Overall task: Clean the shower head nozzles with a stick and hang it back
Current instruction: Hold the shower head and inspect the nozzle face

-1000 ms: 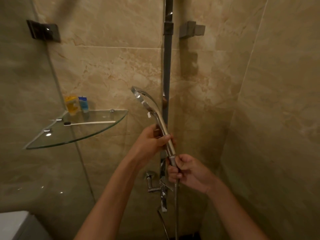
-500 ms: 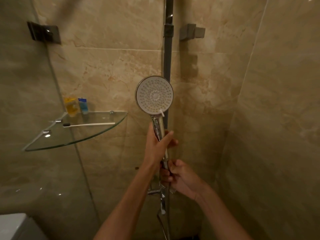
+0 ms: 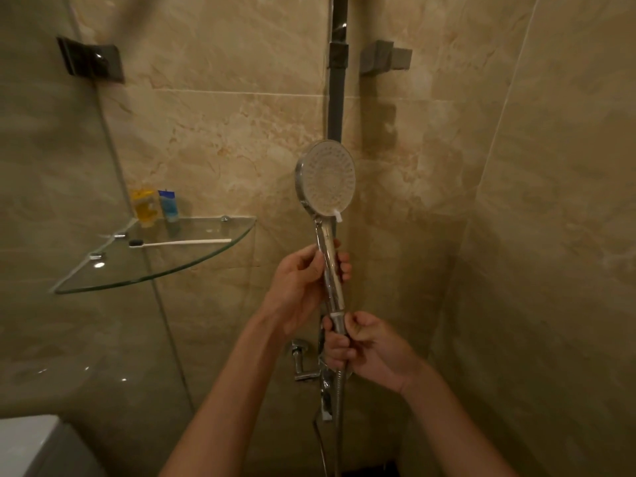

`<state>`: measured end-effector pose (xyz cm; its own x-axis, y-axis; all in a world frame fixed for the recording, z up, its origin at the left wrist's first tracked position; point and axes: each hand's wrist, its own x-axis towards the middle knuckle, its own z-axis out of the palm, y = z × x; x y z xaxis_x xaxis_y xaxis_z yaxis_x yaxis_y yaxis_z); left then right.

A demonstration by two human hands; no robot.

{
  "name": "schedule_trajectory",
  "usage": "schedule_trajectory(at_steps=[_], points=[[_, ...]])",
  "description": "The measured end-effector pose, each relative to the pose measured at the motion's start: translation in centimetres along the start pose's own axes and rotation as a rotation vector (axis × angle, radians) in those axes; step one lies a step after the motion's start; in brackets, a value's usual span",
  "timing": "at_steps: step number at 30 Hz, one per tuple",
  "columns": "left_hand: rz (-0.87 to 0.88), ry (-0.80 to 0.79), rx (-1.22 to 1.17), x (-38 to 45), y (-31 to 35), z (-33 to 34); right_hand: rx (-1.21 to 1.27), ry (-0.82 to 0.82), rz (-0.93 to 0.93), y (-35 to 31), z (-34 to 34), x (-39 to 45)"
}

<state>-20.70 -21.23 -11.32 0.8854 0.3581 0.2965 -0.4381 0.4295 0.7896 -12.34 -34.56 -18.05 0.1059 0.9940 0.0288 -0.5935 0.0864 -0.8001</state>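
The shower head (image 3: 326,179) stands upright in front of the person, its nozzle face turned toward the camera, likely so the holes can be inspected and reached. The left hand (image 3: 303,280) has its fingers (image 3: 342,261) wrapped closed around the middle of the chrome handle, just below the round face, which steadies it; the right hand (image 3: 366,346) pinches the joint at the handle's foot, its fingers clamped where the hose (image 3: 339,407) begins, probably to stop the head twisting. No stick is in either hand: a thin white stick (image 3: 182,242) lies on the glass shelf (image 3: 155,270), well to the left of the left fingers, beside two small bottles (image 3: 155,206). One hand would have to let go to fetch it. The vertical rail (image 3: 335,98) rises right behind the head, with open air left of it and the tiled wall (image 3: 550,201) closing in beyond the right hand.
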Motion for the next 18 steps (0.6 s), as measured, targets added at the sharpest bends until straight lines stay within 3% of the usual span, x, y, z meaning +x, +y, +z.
schedule_trajectory(at_steps=[6, 12, 18], points=[[0.081, 0.095, 0.169, 0.1, -0.2, 0.1, -0.02, -0.006, 0.022, 0.1, -0.4, -0.2], [0.292, 0.269, 0.396, 0.5, -1.4, 0.5, -0.094, 0.048, 0.007, 0.6, -0.5, 0.2], [0.23, 0.326, 0.344, 0.5, -1.6, 1.3, -0.214, 0.122, -0.022, 0.8, -0.2, -0.1]])
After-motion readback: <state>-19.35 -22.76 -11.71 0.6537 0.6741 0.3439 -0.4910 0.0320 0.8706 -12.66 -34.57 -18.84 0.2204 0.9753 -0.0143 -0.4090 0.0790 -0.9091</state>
